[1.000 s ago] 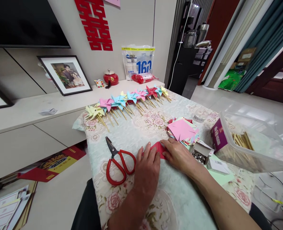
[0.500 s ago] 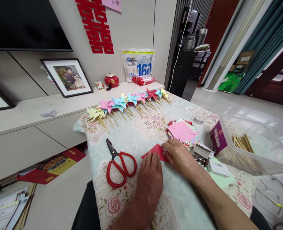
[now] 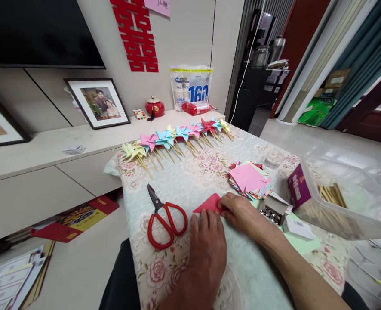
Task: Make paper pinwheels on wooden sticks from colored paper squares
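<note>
A folded red paper (image 3: 209, 203) lies flat on the floral tablecloth (image 3: 190, 181). My left hand (image 3: 208, 245) presses its fingertips on the paper's near edge. My right hand (image 3: 242, 214) pinches the paper's right side. Red-handled scissors (image 3: 163, 217) lie just left of my left hand, blades pointing away from me. A stack of coloured paper squares (image 3: 249, 179), pink on top, sits just beyond my right hand. A row of finished paper pinwheels on sticks (image 3: 174, 137) lines the table's far side.
A small open box of metal pins (image 3: 272, 209) sits by my right wrist. A clear plastic bin (image 3: 342, 198) with wooden sticks and a purple box stands at the right. A low cabinet (image 3: 48, 172) with framed photos runs along the left.
My left hand has slid back toward me, uncovering more of the red paper. The camera view has shifted slightly; my right hand keeps its grip on the paper.
</note>
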`<state>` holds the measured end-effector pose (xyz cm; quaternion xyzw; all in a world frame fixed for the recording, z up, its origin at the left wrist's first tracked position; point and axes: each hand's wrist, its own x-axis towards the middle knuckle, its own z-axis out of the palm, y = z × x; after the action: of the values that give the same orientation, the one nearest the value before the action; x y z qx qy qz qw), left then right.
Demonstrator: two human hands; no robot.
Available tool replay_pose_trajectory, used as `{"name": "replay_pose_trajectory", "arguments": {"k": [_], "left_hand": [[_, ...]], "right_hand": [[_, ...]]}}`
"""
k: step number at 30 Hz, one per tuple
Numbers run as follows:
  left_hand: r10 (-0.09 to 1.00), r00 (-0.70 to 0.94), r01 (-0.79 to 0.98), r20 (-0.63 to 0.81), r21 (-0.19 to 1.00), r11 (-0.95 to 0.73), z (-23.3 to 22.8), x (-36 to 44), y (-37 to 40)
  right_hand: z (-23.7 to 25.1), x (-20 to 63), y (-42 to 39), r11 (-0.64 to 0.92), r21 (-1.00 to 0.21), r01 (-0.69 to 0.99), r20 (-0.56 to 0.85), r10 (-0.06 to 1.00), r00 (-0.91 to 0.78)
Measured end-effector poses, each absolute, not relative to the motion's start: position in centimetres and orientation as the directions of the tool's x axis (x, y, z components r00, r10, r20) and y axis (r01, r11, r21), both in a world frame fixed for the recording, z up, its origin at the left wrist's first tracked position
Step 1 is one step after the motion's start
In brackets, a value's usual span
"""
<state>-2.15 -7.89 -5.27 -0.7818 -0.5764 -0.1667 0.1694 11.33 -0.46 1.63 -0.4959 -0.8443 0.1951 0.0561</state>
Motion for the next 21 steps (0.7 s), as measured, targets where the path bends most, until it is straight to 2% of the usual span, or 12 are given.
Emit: {"name": "replay_pose_trajectory", "arguments": {"k": [7,14,21], "left_hand": [[0.844,0.254,0.965,0.472,-0.073,-0.250,-5.3,-1.9,-8.0],[0.858,0.266,0.963,0.440,-0.084,-0.255,-5.2,-2.2,-7.9],[0.862,0.295,0.955,0.412,-0.101,-0.278,-4.0,-2.8,-7.3]], "right_hand": [[2.7,10.9,-0.8,0.405,-0.353,0.844,-0.162,0.861,-0.481],[1.9,11.3,-0.7,0.378,-0.331,0.865,-0.067,0.905,-0.421],[1.6,11.2,-0.7,0.310,-0.313,0.898,-0.079,0.933,-0.350]]}}
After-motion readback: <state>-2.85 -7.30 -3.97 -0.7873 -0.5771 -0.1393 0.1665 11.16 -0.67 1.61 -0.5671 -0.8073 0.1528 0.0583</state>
